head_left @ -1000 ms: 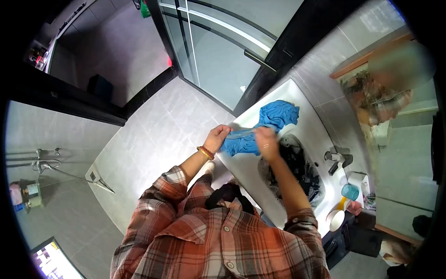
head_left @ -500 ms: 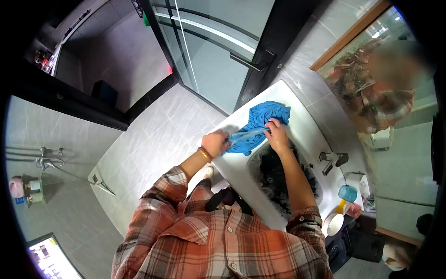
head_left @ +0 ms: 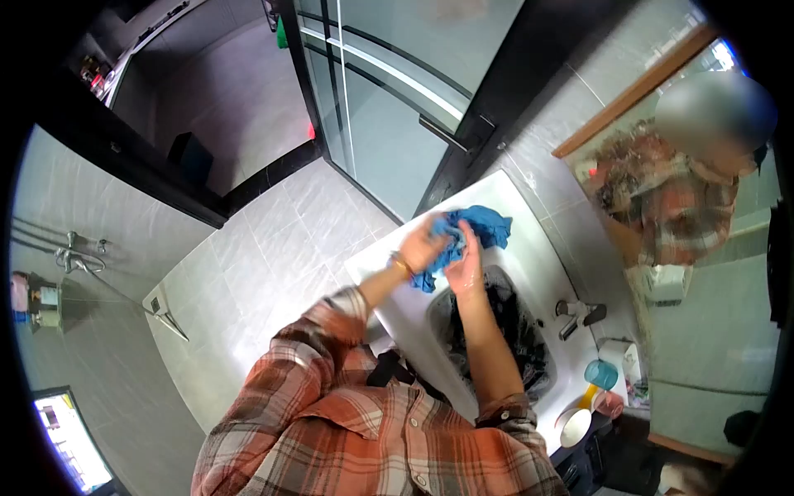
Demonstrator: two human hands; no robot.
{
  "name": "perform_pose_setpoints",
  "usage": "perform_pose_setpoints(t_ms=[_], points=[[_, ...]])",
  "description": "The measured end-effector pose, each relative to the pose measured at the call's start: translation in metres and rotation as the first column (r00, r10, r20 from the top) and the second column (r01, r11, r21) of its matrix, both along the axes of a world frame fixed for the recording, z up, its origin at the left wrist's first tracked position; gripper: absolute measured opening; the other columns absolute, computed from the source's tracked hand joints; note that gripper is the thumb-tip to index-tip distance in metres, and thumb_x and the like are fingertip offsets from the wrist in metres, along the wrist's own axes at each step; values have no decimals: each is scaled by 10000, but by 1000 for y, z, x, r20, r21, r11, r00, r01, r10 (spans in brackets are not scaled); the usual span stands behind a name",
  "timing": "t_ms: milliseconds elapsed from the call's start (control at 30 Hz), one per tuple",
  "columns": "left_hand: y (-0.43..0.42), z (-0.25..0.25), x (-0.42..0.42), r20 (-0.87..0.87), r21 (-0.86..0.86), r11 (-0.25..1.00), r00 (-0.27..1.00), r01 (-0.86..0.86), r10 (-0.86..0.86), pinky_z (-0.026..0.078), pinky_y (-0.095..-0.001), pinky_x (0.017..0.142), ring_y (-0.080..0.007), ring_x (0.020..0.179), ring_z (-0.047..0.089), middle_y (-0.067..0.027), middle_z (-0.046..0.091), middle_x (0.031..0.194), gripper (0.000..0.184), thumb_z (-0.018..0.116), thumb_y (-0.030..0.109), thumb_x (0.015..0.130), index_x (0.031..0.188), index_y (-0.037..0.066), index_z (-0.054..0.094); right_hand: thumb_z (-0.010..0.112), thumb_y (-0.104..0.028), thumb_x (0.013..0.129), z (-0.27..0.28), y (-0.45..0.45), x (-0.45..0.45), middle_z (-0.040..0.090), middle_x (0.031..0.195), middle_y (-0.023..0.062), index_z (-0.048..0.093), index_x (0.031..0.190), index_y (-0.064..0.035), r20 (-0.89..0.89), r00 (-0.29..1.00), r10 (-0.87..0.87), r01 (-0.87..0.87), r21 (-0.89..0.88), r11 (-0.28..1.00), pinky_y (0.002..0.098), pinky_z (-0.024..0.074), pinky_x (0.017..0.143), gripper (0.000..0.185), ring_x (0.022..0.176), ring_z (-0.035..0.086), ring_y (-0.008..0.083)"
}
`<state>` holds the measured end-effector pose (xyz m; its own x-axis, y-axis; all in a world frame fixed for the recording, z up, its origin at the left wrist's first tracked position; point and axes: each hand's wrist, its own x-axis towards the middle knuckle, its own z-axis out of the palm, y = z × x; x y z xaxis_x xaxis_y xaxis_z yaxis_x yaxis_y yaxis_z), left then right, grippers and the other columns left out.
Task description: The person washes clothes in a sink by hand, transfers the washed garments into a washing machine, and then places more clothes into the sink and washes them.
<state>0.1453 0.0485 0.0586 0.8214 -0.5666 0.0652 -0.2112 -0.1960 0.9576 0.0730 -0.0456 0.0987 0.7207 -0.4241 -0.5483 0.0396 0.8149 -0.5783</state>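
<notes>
A crumpled blue cloth (head_left: 488,226), perhaps a garment, lies over the far end of the white sink. Part of it is bunched up between my two hands. My left hand (head_left: 422,246), smeared by motion, closes on the bunched part from the left. My right hand (head_left: 466,266) is wet and holds the same bunch from the right, thumb and fingers pointing up around it. Below my right forearm, dark fabric (head_left: 521,339) soaks in sudsy water in the basin of the sink (head_left: 380,269).
A faucet (head_left: 579,316) stands on the sink's right rim. Nearby are a blue cup (head_left: 601,374), a pink cup (head_left: 609,404) and a white bowl (head_left: 572,427). A glass door (head_left: 397,124) stands beyond the sink, and a mirror (head_left: 686,331) hangs on the right.
My hands have come together; before, they stretched a strip of the blue cloth between them. The cloth is now bunched between them, and my right hand has moved left, toward my left hand.
</notes>
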Motion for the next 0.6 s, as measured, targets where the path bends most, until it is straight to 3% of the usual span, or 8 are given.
perform_pose_setpoints(t_ms=[100, 133, 167, 267, 300, 367, 467, 600], points=[[-3, 66, -60, 311, 346, 907, 883, 240, -352, 476, -356, 722, -238, 791, 600, -110, 607, 931, 271, 540, 334, 817, 941, 100, 597, 465, -372, 888, -83, -20, -15, 512, 1046, 29, 496, 1131, -79, 351, 926, 137, -39, -273, 961, 326, 420, 818, 382, 977, 482, 173], [-12, 53, -63, 351, 220, 973, 926, 67, -143, 438, -384, 624, -247, 659, 559, -113, 576, 782, 307, 554, 386, 781, 844, 88, 595, 437, -397, 900, -85, -20, -23, 512, 1058, 28, 494, 1133, -76, 398, 902, 168, -32, -326, 945, 325, 425, 816, 400, 989, 483, 174], [-26, 27, -61, 367, 84, 990, 927, -113, 75, 400, -413, 525, -255, 528, 518, -116, 544, 634, 362, 568, 438, 745, 748, 77, 593, 435, -403, 899, -90, -18, -23, 503, 1089, 30, 479, 1162, -76, 288, 950, 121, -53, -235, 971, 329, 416, 835, 422, 1011, 477, 176], [-44, -45, -18, 411, 395, 915, 907, -85, -93, 465, -375, 622, -284, 681, 597, -114, 615, 753, 282, 479, 358, 850, 779, 123, 618, 433, -438, 888, -40, 12, -9, 471, 1196, 46, 455, 1224, -93, -97, 994, 59, -63, -37, 997, 356, 365, 926, 482, 1102, 445, 187], [-28, 20, -5, 248, 493, 869, 963, -31, -106, 458, -390, 587, -296, 629, 590, -100, 613, 682, 319, 454, 354, 861, 719, 122, 621, 439, -449, 883, -40, 14, -7, 473, 1199, 54, 467, 1204, -96, -92, 994, 62, -68, -62, 996, 367, 357, 926, 478, 1101, 442, 184], [-44, -17, -24, 432, 380, 909, 902, -170, -12, 453, -412, 506, -306, 554, 581, -113, 598, 604, 367, 433, 349, 855, 644, 111, 615, 442, -443, 882, -35, 9, -3, 480, 1184, 54, 465, 1202, -85, -121, 990, 67, -80, -106, 991, 365, 369, 908, 481, 1106, 436, 184], [-62, -66, -59, 519, 332, 899, 851, -286, 80, 455, -405, 465, -300, 519, 582, -121, 594, 578, 385, 450, 349, 838, 587, 104, 608, 441, -394, 889, -100, -15, -23, 520, 1116, 40, 493, 1168, -72, 499, 864, 67, 121, -335, 934, 325, 408, 856, 429, 1037, 491, 177], [-31, -3, 4, 349, 405, 897, 937, -176, 26, 448, -421, 477, -320, 502, 560, -150, 585, 592, 400, 434, 374, 843, 643, 79, 614, 439, -340, 893, -62, 18, -6, 511, 1137, 28, 473, 1192, -83, 63, 998, 31, -36, 77, 996, 322, 414, 864, 396, 1031, 503, 178]])
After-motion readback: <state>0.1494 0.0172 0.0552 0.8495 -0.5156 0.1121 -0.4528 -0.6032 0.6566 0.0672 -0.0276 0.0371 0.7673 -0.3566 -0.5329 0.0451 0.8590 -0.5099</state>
